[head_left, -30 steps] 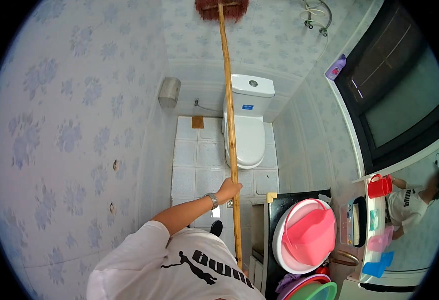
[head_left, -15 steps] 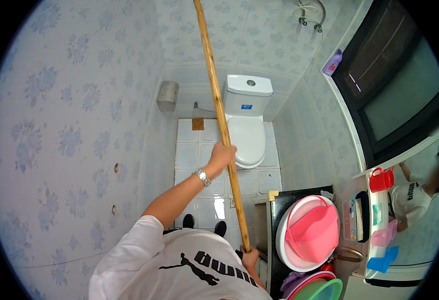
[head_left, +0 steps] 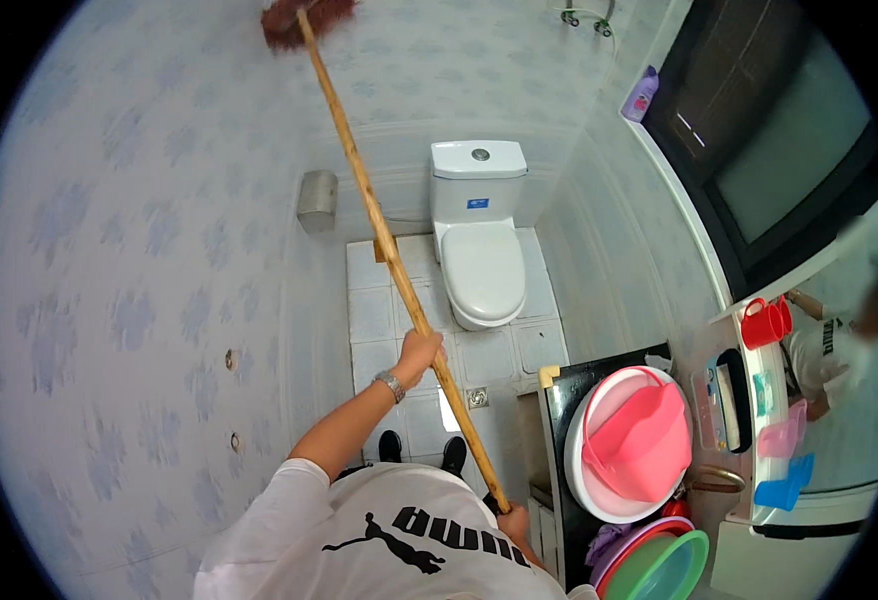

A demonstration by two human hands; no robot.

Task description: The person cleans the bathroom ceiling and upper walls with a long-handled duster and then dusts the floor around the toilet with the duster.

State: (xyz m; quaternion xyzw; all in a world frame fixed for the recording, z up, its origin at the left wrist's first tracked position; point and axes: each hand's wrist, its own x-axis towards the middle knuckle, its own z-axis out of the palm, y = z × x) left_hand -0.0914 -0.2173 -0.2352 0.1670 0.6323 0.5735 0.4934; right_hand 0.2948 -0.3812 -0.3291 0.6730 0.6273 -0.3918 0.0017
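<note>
A mop with a long wooden pole [head_left: 367, 190] slants from my body up to the far left. Its shaggy dark red head [head_left: 281, 26] is up against the patterned wall near the top edge of the view. My left hand [head_left: 421, 356], with a metal watch on the wrist, is wrapped round the pole partway along. Lower down, my right hand [head_left: 514, 522] grips the pole's bottom end close to my waist, partly hidden by my shirt. Beyond the pole stands a white toilet [head_left: 483, 268] with its lid down.
At right, a black counter [head_left: 584, 382] carries a white basin [head_left: 576, 470], a pink bucket [head_left: 644, 445] and a green basin [head_left: 674, 570]. Red cups [head_left: 762, 325] sit by the mirror. A metal box [head_left: 317, 200] hangs on the wall. A purple bottle [head_left: 641, 97] stands on the window ledge.
The mop's top end has swung left, bringing its red head into view. My left hand has moved down and left with the pole; my right hand still grips the lower end.
</note>
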